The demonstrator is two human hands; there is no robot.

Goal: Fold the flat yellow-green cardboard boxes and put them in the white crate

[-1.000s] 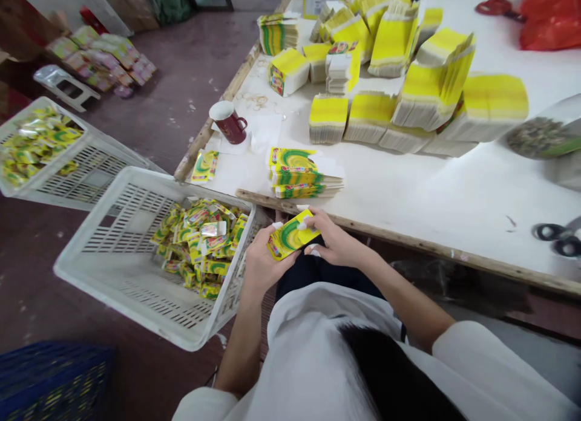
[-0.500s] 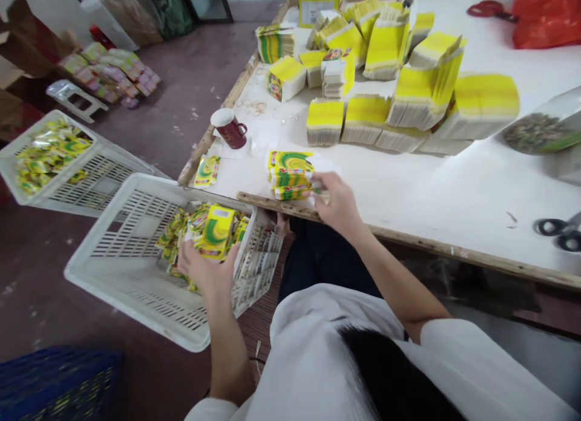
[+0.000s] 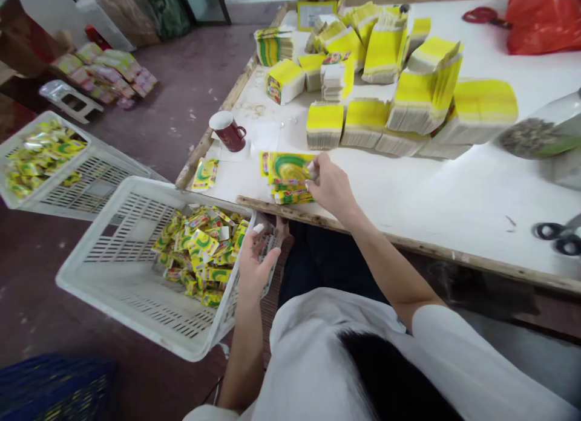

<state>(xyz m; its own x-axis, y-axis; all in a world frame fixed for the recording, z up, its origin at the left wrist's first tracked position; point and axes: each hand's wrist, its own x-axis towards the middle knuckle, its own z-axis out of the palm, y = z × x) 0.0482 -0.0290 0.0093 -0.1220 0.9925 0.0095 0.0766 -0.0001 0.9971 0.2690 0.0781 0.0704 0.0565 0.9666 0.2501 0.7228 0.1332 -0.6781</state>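
Observation:
My right hand (image 3: 333, 188) pinches the right end of a flat yellow-and-green printed carton (image 3: 289, 167). That carton sits on top of a small pile of like cartons (image 3: 293, 197) by the table's front edge. Beside the right rim of the white crate (image 3: 131, 333), my left hand (image 3: 255, 264) is held with thumb and fingers apart and nothing in it. White coverings show on some fingertips. Inside the crate lies a heap of small yellow-and-green cartons (image 3: 200, 245).
A maroon mug (image 3: 232, 137) and a loose carton (image 3: 205, 173) stand near the table's left edge. Stacks of yellow cartons (image 3: 365, 115) line the back. Black-handled scissors (image 3: 567, 236) lie at right. A second filled crate (image 3: 97, 179) is on the floor.
My left hand has let a carton go into the crate and moved right, toward the table edge. My right hand has lifted the end of the top carton slightly.

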